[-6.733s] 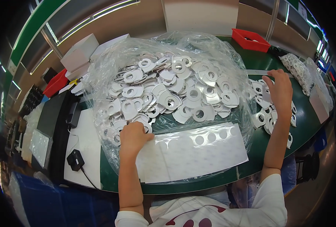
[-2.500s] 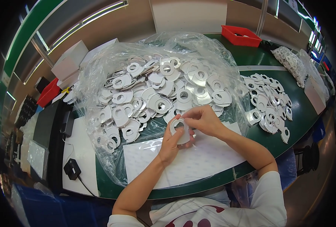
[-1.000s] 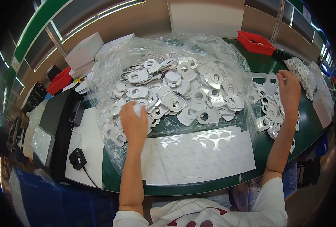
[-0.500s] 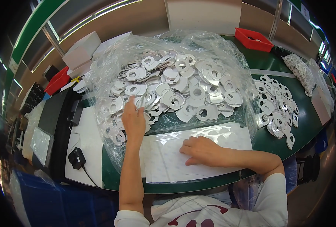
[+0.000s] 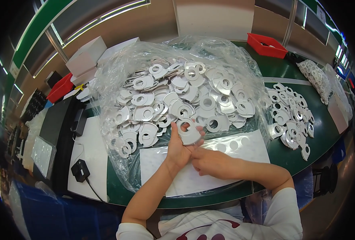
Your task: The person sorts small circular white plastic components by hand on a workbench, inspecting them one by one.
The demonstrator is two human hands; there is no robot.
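Observation:
My left hand (image 5: 178, 154) holds a flat white plate-like part (image 5: 190, 138) with a round hole, fingers behind it and thumb along its side. Against the lower edge of that part, my right hand (image 5: 212, 163) is closed, fingertips pinched together; anything between them is too small to make out. Both hands are above a pale, shiny sheet (image 5: 251, 147) with rows of round shapes, lying at the table's front. Just beyond spreads a large heap of similar white parts (image 5: 143, 100) on clear plastic film (image 5: 105, 86).
A smaller heap of white parts (image 5: 291, 114) lies on the green table (image 5: 325, 120) at the right. Red bins (image 5: 266, 45) stand at the far right and left. A black adapter (image 5: 80, 171) with a cable and a long black box (image 5: 59, 140) occupy the left side.
My left hand has come back from the heap toward the right, now with a white part in it. My right hand has shifted slightly left to meet it. The sheet has shifted and tilted.

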